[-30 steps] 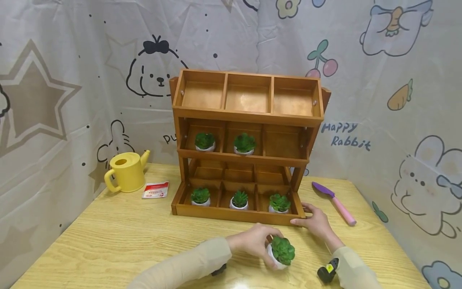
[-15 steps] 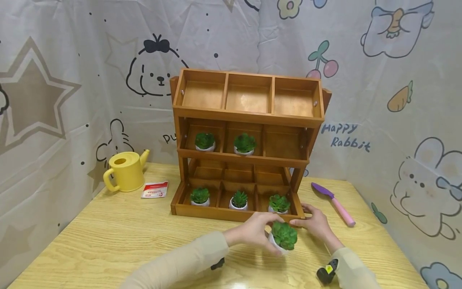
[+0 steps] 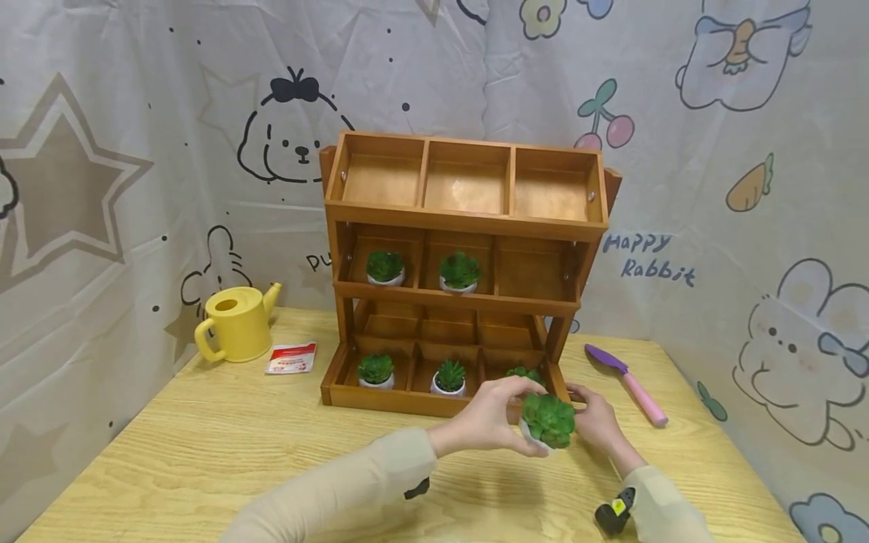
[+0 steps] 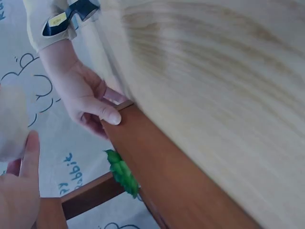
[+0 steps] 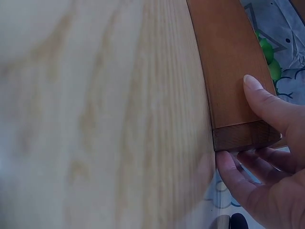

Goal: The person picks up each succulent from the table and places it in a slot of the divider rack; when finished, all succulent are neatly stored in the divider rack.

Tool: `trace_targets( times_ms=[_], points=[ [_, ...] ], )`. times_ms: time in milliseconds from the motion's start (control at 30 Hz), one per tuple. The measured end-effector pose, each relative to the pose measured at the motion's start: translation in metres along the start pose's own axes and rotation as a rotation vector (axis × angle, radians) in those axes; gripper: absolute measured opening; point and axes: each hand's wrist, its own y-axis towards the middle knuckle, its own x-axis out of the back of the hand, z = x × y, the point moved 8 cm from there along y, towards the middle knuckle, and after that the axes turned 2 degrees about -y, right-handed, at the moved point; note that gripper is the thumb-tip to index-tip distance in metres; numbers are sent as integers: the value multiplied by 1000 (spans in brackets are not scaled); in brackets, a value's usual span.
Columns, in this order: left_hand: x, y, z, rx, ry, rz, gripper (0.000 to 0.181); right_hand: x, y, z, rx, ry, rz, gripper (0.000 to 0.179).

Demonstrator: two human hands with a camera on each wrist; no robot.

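My left hand (image 3: pixel 490 419) holds a succulent in a white pot (image 3: pixel 548 421) in the air before the lower right corner of a three-tier wooden plant stand (image 3: pixel 462 216). In the left wrist view the white pot (image 4: pixel 12 125) is at the left edge, beside that hand's fingers. My right hand (image 3: pixel 599 424) grips the right end of the bottom tier, its thumb on the front board (image 5: pixel 228 62) and its fingers around the end. Potted succulents stand in the bottom tier's three compartments; the right one (image 3: pixel 524 372) is partly hidden. Two more (image 3: pixel 385 267) sit in the middle tier.
A yellow watering can (image 3: pixel 237 324) and a red-and-white packet (image 3: pixel 292 358) lie left of the stand. On the right is a small trowel (image 3: pixel 627 383) with a purple blade and pink handle. Patterned cloth (image 3: pixel 679 188) hangs behind and at the sides.
My left hand has raised the potted succulent from low over the table, up and to the right toward the stand's corner. My right hand stays on the bottom tier's end.
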Motion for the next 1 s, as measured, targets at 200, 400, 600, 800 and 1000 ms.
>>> trace_targets(
  times_ms=[200,400,600,800,1000],
  points=[
    [19,11,-6,-31,-9,-154,64,-1,-1,0,-17,23,20,69],
    [31,18,-6,-18,-7,-254,64,-3,-3,0,-51,10,57,83],
    [39,25,-8,-31,-31,-318,65,-3,-2,1,-46,11,59,83],
    [53,41,-12,-89,27,-395,65,-3,0,-1,-15,2,36,81],
    [66,59,-11,-92,88,-450,65,-2,0,-1,-2,1,16,81]
  ],
)
